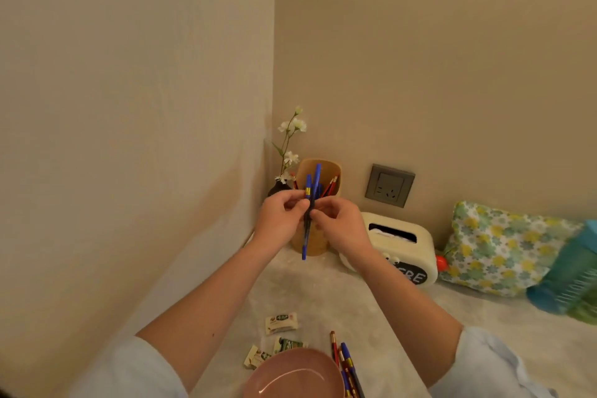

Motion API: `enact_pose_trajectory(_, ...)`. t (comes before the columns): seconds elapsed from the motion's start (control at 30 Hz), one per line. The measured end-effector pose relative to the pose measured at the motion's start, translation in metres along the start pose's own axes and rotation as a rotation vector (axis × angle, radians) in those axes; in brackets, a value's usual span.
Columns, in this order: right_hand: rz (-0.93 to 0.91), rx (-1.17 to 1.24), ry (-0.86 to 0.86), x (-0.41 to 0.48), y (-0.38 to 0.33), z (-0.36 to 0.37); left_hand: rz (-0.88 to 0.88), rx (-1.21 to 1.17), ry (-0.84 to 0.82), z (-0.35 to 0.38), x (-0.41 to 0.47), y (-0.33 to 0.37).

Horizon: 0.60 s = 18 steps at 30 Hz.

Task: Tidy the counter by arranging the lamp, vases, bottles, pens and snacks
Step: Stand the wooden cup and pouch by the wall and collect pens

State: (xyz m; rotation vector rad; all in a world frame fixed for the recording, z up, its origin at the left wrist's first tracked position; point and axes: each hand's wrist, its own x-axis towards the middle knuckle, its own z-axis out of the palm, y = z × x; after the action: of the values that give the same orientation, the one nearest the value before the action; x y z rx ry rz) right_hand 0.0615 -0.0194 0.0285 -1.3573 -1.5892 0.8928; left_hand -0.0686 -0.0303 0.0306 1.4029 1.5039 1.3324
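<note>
Blue pens [309, 213]: small bundle held upright above the counter [323, 294], just in front of the yellow pen holder [326, 168] in the corner. Left hand [281, 216] and right hand [339, 223] both pinch the bundle at mid-length, fingers curled round it. Holder already contains red pencils. Dark vase [277, 188] with white flowers stands beside the holder on the left; tissue box [403, 245] on the right. Near edge: wrapped snacks [281, 323], pink bowl [294, 375], loose pens and pencils [347, 362] beside the bowl.
</note>
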Motion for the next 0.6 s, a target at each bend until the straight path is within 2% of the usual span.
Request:
enact_pose_trajectory(0.17,-0.117,-0.139,0.134,0.033,-0.031,-0.023,0.206,0.047,-0.001,0.0,0.033,0.037)
enact_pose_trajectory(0.27,-0.167,-0.277,0.216,0.046,-0.041,-0.028,0.265,0.08,0.029,0.002,0.052,0.043)
enact_pose_trajectory(0.4,-0.153,-0.465,0.218,0.056,-0.032,-0.024,0.257,0.172,0.026,0.007,0.061,0.026)
enact_pose_trajectory(0.6,-0.06,-0.591,0.134,0.06,-0.002,-0.006,0.166,0.299,0.008,0.013,0.062,-0.008)
